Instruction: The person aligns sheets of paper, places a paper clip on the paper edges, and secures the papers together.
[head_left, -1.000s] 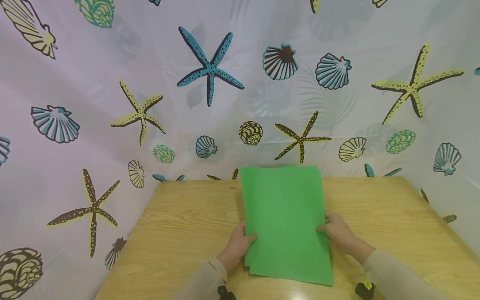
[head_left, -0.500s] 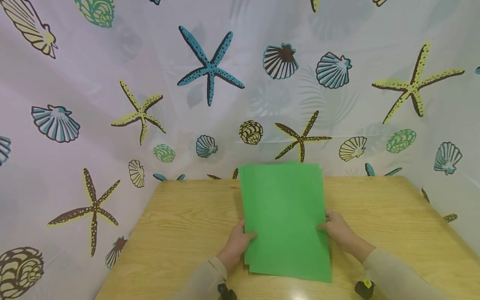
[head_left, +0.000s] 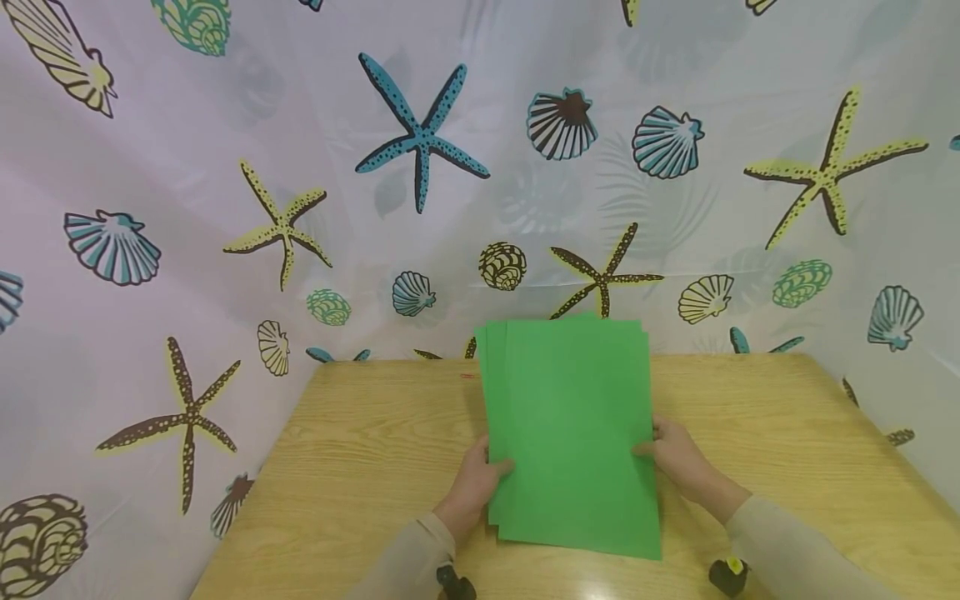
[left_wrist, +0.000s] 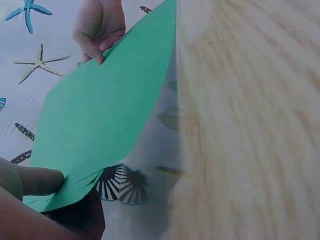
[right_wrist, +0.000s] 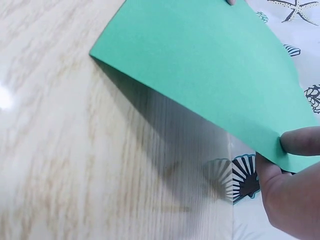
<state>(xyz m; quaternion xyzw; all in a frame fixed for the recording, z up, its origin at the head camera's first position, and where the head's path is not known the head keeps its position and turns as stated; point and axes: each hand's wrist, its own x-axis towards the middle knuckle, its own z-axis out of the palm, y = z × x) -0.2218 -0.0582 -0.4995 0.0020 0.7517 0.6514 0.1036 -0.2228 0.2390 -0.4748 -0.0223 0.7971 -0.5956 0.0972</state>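
Observation:
Several green sheets of paper (head_left: pixel 573 433) are held in a loose stack, their edges fanned out unevenly at the left and top. My left hand (head_left: pixel 474 483) pinches the left edge, thumb on the front face and fingers behind. On the opposite edge my right hand (head_left: pixel 681 458) grips in the same way, its thumb on the front. The left wrist view shows the layered edges of the green sheets (left_wrist: pixel 100 115) between thumb and fingers. In the right wrist view the lower corner of the green paper (right_wrist: pixel 200 70) stands over the wooden surface and casts a shadow there.
A wooden table (head_left: pixel 360 467) spreads under the hands. A small red item (head_left: pixel 467 376) lies near its back edge. Behind and at both sides hangs a white curtain (head_left: pixel 337 125) printed with starfish and shells.
The green sheets have tipped up slightly, their top and bottom edges now higher in the head view. The sheets have shifted a little against each other at the top; both hands keep their hold.

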